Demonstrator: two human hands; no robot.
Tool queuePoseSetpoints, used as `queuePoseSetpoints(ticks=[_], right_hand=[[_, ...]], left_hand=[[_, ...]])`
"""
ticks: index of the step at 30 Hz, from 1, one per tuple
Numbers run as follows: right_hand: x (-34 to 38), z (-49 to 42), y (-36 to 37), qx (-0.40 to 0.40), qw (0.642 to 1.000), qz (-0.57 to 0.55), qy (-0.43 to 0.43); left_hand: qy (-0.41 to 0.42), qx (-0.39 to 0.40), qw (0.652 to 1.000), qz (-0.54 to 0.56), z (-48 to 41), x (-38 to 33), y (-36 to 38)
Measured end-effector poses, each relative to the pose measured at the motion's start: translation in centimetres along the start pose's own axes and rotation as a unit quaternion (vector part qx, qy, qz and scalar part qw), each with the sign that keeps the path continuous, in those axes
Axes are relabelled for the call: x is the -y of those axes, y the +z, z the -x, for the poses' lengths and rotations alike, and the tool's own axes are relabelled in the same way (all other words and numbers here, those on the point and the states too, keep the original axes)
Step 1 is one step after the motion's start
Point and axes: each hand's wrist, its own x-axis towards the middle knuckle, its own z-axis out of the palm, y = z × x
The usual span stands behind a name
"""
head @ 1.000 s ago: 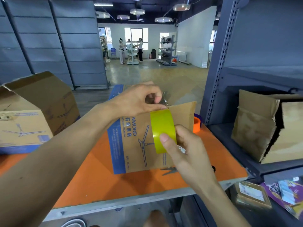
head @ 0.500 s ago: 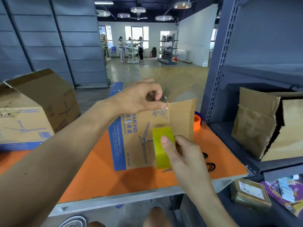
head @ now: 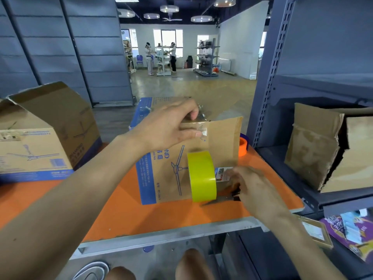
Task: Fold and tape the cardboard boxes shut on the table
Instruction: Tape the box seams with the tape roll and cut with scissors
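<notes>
A brown cardboard box point(head: 171, 184) with a blue edge and a printed fan stands on the orange table point(head: 157, 217). My left hand point(head: 167, 126) pinches a clear tape strip over the box's top edge, thumb on the front face. The yellow-green tape roll point(head: 201, 175) stands on edge against the box front, with no hand on it. My right hand point(head: 254, 186) is blurred, just right of the roll and above the black-handled scissors point(head: 235, 196) lying on the table. Its fingers hold nothing that I can see.
A second fan box point(head: 40, 142) with raised flaps sits at the table's left. An orange tape roll point(head: 242, 147) stands behind the box at the right. A grey metal shelf point(head: 282, 154) on the right holds torn cardboard point(head: 314, 144). The table's front edge is close to me.
My right hand pulled the roll down the box front, let go of it and moved right toward the scissors. The left hand kept its pinch at the top edge.
</notes>
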Motion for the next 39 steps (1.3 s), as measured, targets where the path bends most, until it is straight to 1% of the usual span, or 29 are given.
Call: queuePoseSetpoints(ticks=[2, 4, 6, 10, 13, 19, 22, 24, 26, 28, 30, 33, 36, 39], right_hand=[[-1.9, -0.8, 0.1, 0.086, 0.988, 0.127, -0.009], [-3.1, -1.2, 0.2, 0.126, 0.976, 0.176, -0.035], [-3.7, -1.3, 0.1, 0.138, 0.970, 0.192, -0.055], [-4.0, -1.8, -0.1, 0.168, 0.962, 0.195, -0.090], [-4.2, -2.0, -0.6, 0.214, 0.954, 0.183, -0.101], [-4.4, -2.2, -2.7, 0.239, 0.935, 0.228, -0.131], [-4.6, -1.6, -3.7, 0.235, 0.920, 0.264, -0.168], [-4.8, -1.6, -5.1, 0.228, 0.920, 0.268, -0.174], [-5.0, -1.7, -7.2, 0.203, 0.923, 0.279, -0.172], [-4.7, -2.1, -9.4, 0.188, 0.936, 0.254, -0.156], [-4.2, -2.6, -11.8, 0.188, 0.954, 0.188, -0.136], [-3.4, -3.9, -14.3, 0.174, 0.967, 0.114, -0.148], [-2.4, -5.4, -15.6, 0.203, 0.965, 0.019, -0.163], [-1.9, -7.1, -15.9, 0.245, 0.955, 0.005, -0.167]], left_hand=[[-0.020, -0.006, 1.000, 0.003, 0.4, -0.3, 0.1], [-0.029, -0.023, 0.999, -0.006, 0.5, -0.6, 0.3], [-0.039, -0.052, 0.998, -0.017, 0.7, -0.9, 0.6], [-0.057, -0.114, 0.992, -0.005, 1.7, -1.6, 1.2], [-0.058, -0.118, 0.991, -0.006, 2.4, -1.8, 1.1], [-0.061, -0.092, 0.994, 0.001, 2.8, -1.6, 1.0], [-0.054, -0.086, 0.995, -0.022, 2.2, -1.6, 0.8], [-0.058, -0.072, 0.995, -0.026, 1.2, -1.6, 0.5], [-0.061, -0.054, 0.996, -0.022, 0.0, -1.9, 0.2], [-0.067, -0.044, 0.996, -0.028, -0.7, -1.8, 0.2], [-0.079, -0.048, 0.995, -0.028, -0.9, -1.6, 0.3], [-0.094, -0.052, 0.994, -0.012, -0.8, -1.3, 0.6], [-0.095, -0.046, 0.994, -0.009, -0.8, -1.5, 0.5], [-0.090, -0.053, 0.994, -0.010, -0.7, -1.7, 0.7]])
